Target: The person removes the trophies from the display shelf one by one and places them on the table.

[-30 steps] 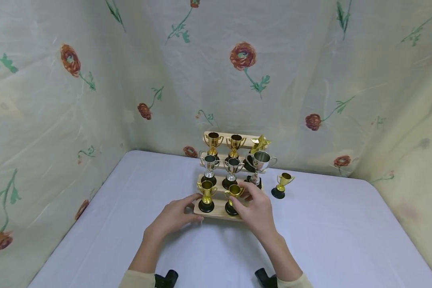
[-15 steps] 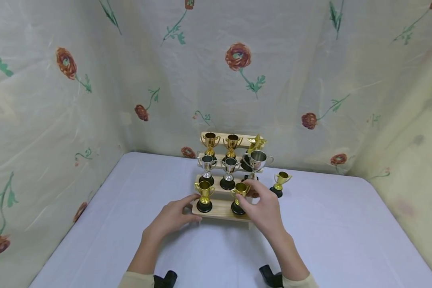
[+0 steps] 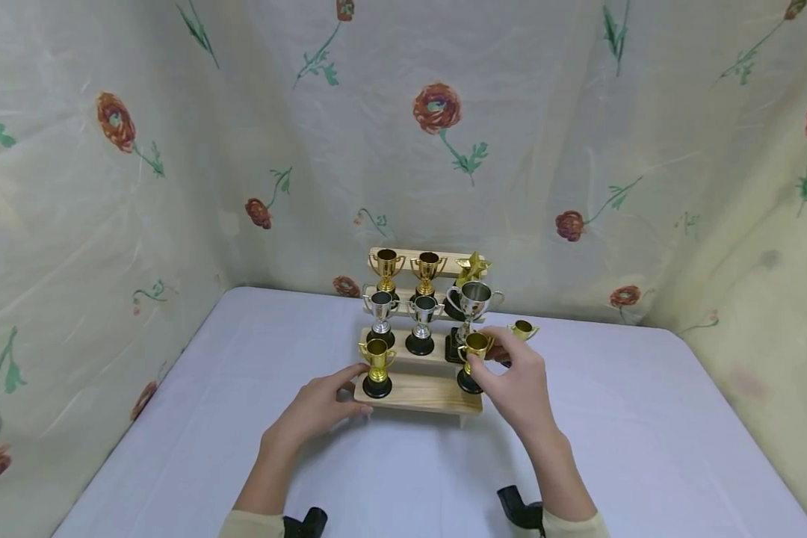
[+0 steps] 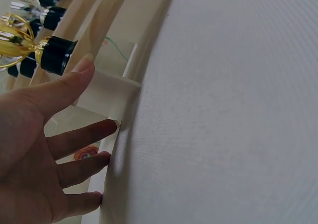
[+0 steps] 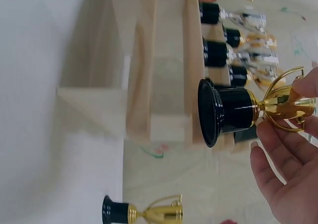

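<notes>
A tiered wooden stand (image 3: 417, 394) holds small trophy cups on its steps. My right hand (image 3: 521, 381) pinches a small gold trophy cup (image 5: 236, 107) by its cup, between thumb and fingers. Its black base hangs just off the bottom step's right end, as the right wrist view shows. My left hand (image 3: 319, 403) is at the stand's left end, its thumb (image 4: 84, 67) against the edge of the bottom step and the other fingers stretched out below. Close to that thumb, another gold trophy cup (image 3: 377, 366) stands upright on the bottom step.
Two silver cups (image 3: 422, 325) and a larger silver cup (image 3: 474, 302) occupy the middle step. Behind are two gold cups (image 3: 427, 273) and a gold star trophy (image 3: 472, 269). One more gold cup (image 5: 161, 214) stands on the white table (image 3: 619, 418), right of the stand. A flowered curtain (image 3: 511, 149) surrounds it.
My right hand has carried the gold trophy cup rightward along the bottom step to its right end. My left hand has stayed at the stand's left end. The head view has shifted slightly.
</notes>
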A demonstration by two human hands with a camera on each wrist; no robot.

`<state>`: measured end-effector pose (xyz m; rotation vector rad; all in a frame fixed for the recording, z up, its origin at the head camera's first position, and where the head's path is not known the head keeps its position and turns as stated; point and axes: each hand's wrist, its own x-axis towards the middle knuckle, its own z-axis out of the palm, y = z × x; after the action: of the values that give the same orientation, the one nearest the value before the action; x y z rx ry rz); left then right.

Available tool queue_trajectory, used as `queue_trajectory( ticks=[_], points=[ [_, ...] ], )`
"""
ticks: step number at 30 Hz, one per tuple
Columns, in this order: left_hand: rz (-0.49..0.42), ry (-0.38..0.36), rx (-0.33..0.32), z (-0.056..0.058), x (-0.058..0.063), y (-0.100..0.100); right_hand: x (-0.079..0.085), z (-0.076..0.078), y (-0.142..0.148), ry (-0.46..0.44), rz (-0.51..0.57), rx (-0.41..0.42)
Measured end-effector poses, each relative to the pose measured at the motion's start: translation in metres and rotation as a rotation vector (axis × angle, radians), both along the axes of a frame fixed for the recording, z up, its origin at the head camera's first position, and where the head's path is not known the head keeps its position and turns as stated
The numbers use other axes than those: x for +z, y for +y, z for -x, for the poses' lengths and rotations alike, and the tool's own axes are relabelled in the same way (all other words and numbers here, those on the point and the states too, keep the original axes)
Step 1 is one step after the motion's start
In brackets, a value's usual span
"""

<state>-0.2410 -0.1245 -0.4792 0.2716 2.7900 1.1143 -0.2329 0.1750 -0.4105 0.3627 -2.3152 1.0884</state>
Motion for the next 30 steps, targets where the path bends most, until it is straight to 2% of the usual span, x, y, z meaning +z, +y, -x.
queue_trajectory(
  ticks=[13, 30],
  points=[
    [0.006, -0.012, 0.005, -0.001, -0.001, 0.0, 0.006, 0.002, 0.028, 0.003, 0.083, -0.077],
    [-0.008, -0.018, 0.018, -0.001, -0.002, 0.001, -0.003, 0.014, 0.051, -0.004, 0.11, -0.16]
  ],
)
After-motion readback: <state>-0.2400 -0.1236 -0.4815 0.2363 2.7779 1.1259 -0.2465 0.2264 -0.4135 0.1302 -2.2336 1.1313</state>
